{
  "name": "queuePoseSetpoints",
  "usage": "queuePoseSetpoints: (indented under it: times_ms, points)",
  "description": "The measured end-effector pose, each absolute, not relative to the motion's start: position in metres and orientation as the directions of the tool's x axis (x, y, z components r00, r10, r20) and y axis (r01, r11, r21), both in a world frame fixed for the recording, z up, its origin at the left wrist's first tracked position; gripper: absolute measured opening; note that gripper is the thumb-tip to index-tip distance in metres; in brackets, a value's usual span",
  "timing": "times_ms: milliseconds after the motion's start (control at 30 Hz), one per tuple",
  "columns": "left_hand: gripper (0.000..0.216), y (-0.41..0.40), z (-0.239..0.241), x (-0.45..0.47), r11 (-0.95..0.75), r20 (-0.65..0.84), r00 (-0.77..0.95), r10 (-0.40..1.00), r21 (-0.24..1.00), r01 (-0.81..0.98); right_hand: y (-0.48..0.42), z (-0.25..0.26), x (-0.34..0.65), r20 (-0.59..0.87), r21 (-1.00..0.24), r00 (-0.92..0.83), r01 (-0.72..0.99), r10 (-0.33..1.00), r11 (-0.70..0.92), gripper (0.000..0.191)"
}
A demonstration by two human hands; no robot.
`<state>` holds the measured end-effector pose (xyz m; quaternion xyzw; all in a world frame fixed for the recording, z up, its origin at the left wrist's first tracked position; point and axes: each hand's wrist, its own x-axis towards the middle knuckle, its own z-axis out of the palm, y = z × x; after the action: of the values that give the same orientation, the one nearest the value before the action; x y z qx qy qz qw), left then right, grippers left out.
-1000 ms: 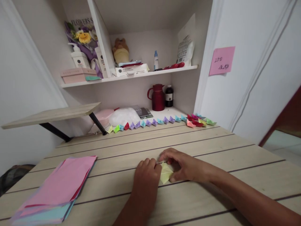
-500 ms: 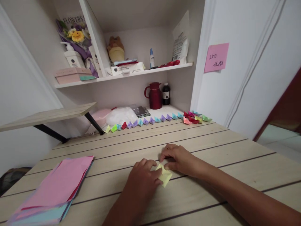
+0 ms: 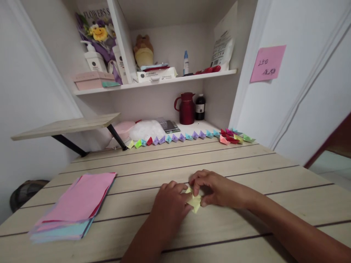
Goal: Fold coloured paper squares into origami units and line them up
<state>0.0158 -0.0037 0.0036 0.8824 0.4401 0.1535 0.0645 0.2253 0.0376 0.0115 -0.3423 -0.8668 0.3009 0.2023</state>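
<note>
Showing small folded paper (image 3: 195, 205), pale yellow, sharp-cornered, partly hidden; left fingers (image 3: 187, 197), right fingers (image 3: 196, 187) pinching it.

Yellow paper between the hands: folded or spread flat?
Folded. The yellow paper shows creases and small pointed corners; the left hand and right hand partly cover it.

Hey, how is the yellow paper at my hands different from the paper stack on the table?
The yellow paper is small and folded, while the paper stack is much larger, with its sheets lying flat. Your left hand and right hand both touch the yellow paper; neither touches the paper stack. The yellow paper shows one color, while the paper stack shows pink, red and light blue. Both are paper.
</note>
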Motion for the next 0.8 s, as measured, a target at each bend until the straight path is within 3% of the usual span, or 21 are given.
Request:
queuePoseSetpoints:
  times_ms: [200, 400, 467, 700, 800]
  points:
    - [0.017, 0.000, -0.001, 0.015, -0.531, 0.233, 0.479, 0.846, 0.441, 0.724, 0.037, 0.011, 0.223, 0.152, -0.659, -0.672, 0.478, 0.725, 0.581, 0.025]
    - [0.010, 0.003, -0.002, 0.014, -0.402, 0.203, 0.356, 0.912, 0.614, 0.680, 0.035, 0.009, 0.220, 0.123, -0.710, -0.627, 0.486, 0.769, 0.510, 0.005]
    - [0.008, 0.005, -0.002, 0.013, -0.330, 0.165, 0.299, 0.940, 0.665, 0.670, 0.035, 0.008, 0.218, 0.121, -0.718, -0.607, 0.493, 0.786, 0.491, 0.007]
    - [0.008, 0.008, -0.005, 0.019, -0.214, 0.128, 0.173, 0.977, 0.672, 0.709, 0.037, 0.002, 0.214, 0.172, -0.622, -0.599, 0.550, 0.782, 0.558, 0.012]
    - [0.010, 0.008, -0.008, 0.022, -0.190, 0.151, 0.119, 0.981, 0.651, 0.735, 0.035, 0.000, 0.212, 0.193, -0.547, -0.581, 0.605, 0.791, 0.578, 0.006]
